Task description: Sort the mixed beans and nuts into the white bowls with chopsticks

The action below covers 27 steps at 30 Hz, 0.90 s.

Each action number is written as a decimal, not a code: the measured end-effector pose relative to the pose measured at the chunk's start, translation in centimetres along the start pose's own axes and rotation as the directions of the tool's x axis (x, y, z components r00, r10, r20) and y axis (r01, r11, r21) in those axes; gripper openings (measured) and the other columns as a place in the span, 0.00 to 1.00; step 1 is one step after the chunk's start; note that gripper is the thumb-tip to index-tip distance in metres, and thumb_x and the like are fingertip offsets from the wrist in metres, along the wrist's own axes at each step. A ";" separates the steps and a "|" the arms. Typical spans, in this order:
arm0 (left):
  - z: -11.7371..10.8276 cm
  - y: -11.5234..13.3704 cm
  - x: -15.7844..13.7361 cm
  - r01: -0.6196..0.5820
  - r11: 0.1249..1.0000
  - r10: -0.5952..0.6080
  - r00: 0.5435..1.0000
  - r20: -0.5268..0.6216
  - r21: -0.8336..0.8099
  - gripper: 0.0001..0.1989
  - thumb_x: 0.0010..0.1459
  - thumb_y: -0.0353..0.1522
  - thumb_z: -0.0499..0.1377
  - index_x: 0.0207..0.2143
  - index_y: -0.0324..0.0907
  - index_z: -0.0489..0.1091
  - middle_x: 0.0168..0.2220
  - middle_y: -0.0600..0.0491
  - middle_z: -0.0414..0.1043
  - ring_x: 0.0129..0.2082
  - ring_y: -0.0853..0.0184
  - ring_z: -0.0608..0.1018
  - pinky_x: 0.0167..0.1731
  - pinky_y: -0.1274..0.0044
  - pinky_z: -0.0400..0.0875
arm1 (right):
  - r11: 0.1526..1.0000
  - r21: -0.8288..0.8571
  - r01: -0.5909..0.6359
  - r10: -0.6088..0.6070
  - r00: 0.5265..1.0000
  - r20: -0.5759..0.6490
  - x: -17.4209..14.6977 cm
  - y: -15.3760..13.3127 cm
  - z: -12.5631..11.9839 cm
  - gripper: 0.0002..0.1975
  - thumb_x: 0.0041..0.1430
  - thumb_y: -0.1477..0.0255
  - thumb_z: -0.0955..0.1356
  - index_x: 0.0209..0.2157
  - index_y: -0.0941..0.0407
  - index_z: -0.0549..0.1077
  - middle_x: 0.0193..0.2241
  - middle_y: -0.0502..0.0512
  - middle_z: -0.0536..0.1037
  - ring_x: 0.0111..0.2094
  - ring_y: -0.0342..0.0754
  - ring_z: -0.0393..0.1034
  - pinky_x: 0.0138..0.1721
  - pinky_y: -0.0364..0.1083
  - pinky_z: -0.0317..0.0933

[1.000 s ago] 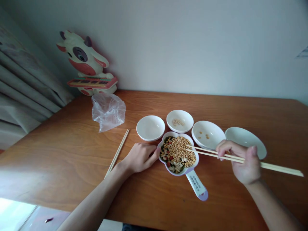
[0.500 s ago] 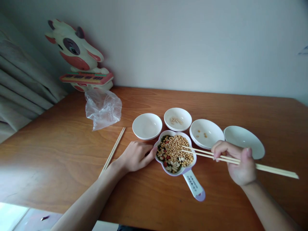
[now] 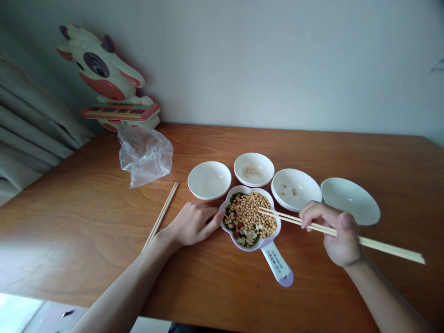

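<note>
A white and lilac flower-shaped bowl with a handle (image 3: 276,263) holds soybeans, peanuts, red beans or nuts and some green bits. My left hand (image 3: 194,224) rests on the table at its left side, thumb and fingers closed on the rim; some fingertips are hidden. In my right hand (image 3: 335,231) is a pair of wooden chopsticks (image 3: 388,250), slanting left. Their tips lie close together among the soybeans; whether a bean is between them I cannot tell. Behind stand a white bowl (image 3: 254,179) with pale slivers and another white bowl (image 3: 301,179) with several soybeans.
An unfilled white bowl (image 3: 209,180) stands at the left of the row, another (image 3: 354,203) at the right. Spare chopsticks (image 3: 163,212) lie beside my left forearm. Farther back are a crumpled plastic bag (image 3: 147,155) and a cow-shaped toy keyboard (image 3: 121,111) by the wall.
The chopstick tips have drawn closer together over the soybeans, and my right hand has shifted slightly left. My left hand stays at the bowl's rim. The whole view has moved a little.
</note>
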<state>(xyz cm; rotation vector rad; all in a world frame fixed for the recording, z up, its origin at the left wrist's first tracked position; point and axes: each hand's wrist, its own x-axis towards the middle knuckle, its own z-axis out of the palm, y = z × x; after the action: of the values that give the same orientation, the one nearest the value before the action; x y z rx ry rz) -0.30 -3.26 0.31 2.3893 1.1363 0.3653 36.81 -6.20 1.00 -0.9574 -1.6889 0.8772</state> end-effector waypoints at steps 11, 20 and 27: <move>0.1 -0.1 0.0 -0.005 1.000 0.005 1.000 0.001 0.005 0.28 0.80 0.43 0.44 0.27 0.42 0.67 0.26 0.50 0.74 0.24 0.67 0.72 0.30 0.74 0.61 | 0.999 0.008 -0.033 0.034 0.998 -0.057 -0.1 0.1 0.4 0.34 0.77 0.49 0.56 0.28 0.50 0.81 0.24 0.57 0.76 0.30 0.56 0.71 0.36 0.54 0.61; 0.1 -0.2 0.0 -0.008 1.000 0.008 1.000 0.000 -0.004 0.27 0.80 0.42 0.44 0.28 0.42 0.67 0.27 0.50 0.75 0.25 0.67 0.73 0.31 0.74 0.63 | 0.999 0.051 0.002 0.003 0.997 -0.079 0.8 -1.0 0.5 0.37 0.76 0.44 0.54 0.26 0.51 0.80 0.22 0.56 0.75 0.26 0.53 0.68 0.30 0.52 0.59; 0.0 -0.1 0.0 -0.006 1.000 0.006 1.000 -0.013 0.014 0.28 0.80 0.43 0.44 0.27 0.42 0.66 0.25 0.51 0.73 0.24 0.68 0.71 0.29 0.74 0.59 | 0.999 -0.023 -0.025 0.024 0.999 -0.039 0.5 -0.4 0.5 0.38 0.74 0.43 0.53 0.27 0.52 0.78 0.24 0.56 0.75 0.29 0.55 0.69 0.34 0.53 0.59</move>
<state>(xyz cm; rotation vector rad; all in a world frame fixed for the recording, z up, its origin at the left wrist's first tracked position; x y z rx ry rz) -0.35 -3.23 0.27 2.4066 1.1408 0.3765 36.18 -6.01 1.39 -1.0063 -1.6610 0.8519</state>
